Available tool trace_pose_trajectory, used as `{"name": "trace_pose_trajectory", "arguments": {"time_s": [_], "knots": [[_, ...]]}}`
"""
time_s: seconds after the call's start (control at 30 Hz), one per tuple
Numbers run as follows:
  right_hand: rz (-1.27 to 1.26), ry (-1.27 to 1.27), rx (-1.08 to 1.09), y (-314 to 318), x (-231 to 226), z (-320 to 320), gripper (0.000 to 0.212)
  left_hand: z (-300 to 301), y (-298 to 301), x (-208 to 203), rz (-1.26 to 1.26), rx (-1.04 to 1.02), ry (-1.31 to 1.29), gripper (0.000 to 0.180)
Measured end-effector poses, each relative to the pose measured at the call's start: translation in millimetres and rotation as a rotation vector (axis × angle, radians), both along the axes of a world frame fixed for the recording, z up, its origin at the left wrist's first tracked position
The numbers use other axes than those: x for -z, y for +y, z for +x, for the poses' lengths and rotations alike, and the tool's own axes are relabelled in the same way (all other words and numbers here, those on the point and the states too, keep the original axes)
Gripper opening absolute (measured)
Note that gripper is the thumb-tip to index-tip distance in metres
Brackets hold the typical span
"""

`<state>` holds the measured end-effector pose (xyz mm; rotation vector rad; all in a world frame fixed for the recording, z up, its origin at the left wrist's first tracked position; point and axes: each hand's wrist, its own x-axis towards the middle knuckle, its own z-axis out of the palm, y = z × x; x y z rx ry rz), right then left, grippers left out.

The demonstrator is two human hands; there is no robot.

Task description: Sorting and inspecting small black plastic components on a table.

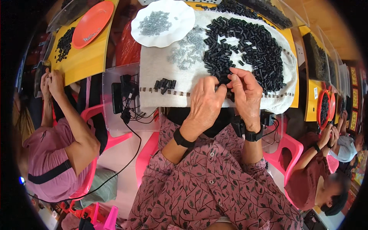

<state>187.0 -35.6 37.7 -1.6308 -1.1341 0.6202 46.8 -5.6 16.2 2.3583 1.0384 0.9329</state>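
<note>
Left hand: the left hand (205, 97) is bent inward, back of the hand upward; its fingertips are largely hidden, so whether they pinch a part cannot be told.
Right hand: the right hand (245, 92) has thumb and forefinger drawn nearly together, meeting the left fingers; a part between them cannot be distinguished from the dark pieces behind.
Black tubes: the main pile of black tubes (264, 57) lies directly beyond the grip and to its right, heaped around a small bare patch; short, straight, cylindrical, dark-surfaced.
Black cluster: a small group of tubes (165, 85) lies left of the grip, apart from the pile.
Clear pieces: slender, transparent clear pieces (186, 50) lie loose beyond the grip to the left, bordering the pile.
Plate: a white plate (184, 30) with scalloped rim, farther beyond left, carries more clear pieces.
Cloth: woven white cloth (153, 69) with a dashed brown stripe, beneath the grip.
</note>
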Motion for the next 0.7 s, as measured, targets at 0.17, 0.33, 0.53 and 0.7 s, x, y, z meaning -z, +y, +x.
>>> {"name": "trace_pose_trajectory", "arguments": {"time_s": [0.17, 0.33, 0.53, 0.7], "knots": [[0.035, 0.041, -0.045, 1, -5, -5, 0.02, -2, 0, 5, 0.045, -0.002, -0.014, 0.016], [0.043, 0.178, -0.065, 1, -10, -14, 0.02, -8, 0, 10, -0.094, -0.038, -0.196, 0.016], [-0.007, 0.063, -0.096, 11, -1, -27, 0.011, -34, 6, 6, -0.48, -0.122, -0.633, 0.011], [0.071, -0.266, -0.12, 30, -3, -51, 0.008, -51, 13, 12, -0.91, -0.118, -1.029, 0.017]]}}
